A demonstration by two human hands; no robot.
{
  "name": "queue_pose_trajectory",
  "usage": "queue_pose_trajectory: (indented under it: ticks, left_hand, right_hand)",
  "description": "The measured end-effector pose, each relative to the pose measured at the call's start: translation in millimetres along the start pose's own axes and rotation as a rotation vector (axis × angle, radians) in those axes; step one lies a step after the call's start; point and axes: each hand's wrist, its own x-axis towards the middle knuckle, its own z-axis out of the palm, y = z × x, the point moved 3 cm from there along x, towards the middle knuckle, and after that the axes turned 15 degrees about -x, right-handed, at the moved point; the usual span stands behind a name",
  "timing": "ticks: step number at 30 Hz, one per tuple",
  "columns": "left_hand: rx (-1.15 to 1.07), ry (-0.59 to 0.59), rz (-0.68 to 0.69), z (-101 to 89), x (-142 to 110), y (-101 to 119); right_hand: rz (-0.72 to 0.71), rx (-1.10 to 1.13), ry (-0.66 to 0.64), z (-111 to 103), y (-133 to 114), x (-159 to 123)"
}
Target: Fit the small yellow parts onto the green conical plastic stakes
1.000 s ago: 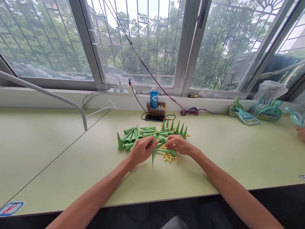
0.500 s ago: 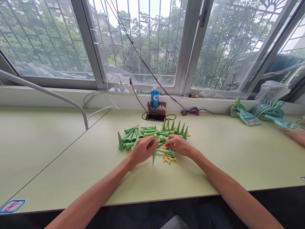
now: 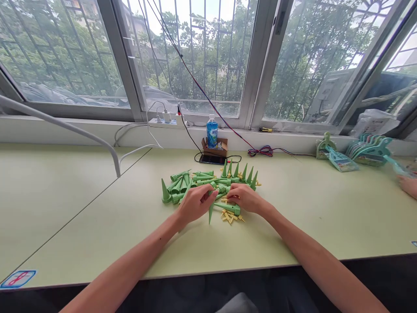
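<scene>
My left hand (image 3: pixel 197 202) is closed on a green plant watering spike (image 3: pixel 211 213), whose tip points down over the table. My right hand (image 3: pixel 243 196) has its fingers pinched together just above small yellow nozzles (image 3: pixel 230 217); whether a piece is between them is hidden. Below it lies another green spike (image 3: pixel 233 209) on its side. Behind and left of my hands is a heap of green spikes (image 3: pixel 177 187), mostly lying down. At the heap's back right, a row of spikes (image 3: pixel 243 173) stands tip up, with yellow nozzles beside them.
A phone (image 3: pixel 213 160) with a cable lies before a small cardboard box (image 3: pixel 221 150) and a blue bottle (image 3: pixel 212 132). Bundled wires (image 3: pixel 260 151) rest near the sill. Small dustpan sets (image 3: pixel 368 150) stand far right, near another person's hand (image 3: pixel 408 184). A grey cable (image 3: pixel 107 150) arches at left.
My hands have hardly moved, and the left still holds the spike. At far right, the other person's hand has shifted slightly, with a light-blue item raised near it.
</scene>
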Motion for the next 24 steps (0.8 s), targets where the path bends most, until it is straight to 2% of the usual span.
queue_pose_trajectory:
  ticks: [6,11,16,19,24]
  left_hand:
    - [0.000,0.001,0.001,-0.4,0,0]
    - [0.005,0.006,-0.010,0.1,0,-1]
    - [0.047,0.094,-0.043,-2.1,1,0]
    - [0.081,0.226,-0.085,-6.9,2,3]
    - [0.134,0.418,-0.147,-14.6,3,5]
  right_hand:
    - [0.003,-0.017,0.014,-2,-1,0]
    - [-0.009,0.059,0.181,-8,-4,-1]
    - [0.005,0.206,0.332,-13,-27,-6]
    - [0.030,0.361,0.289,-7,-45,-11]
    - [0.022,0.602,0.009,9,-67,-22]
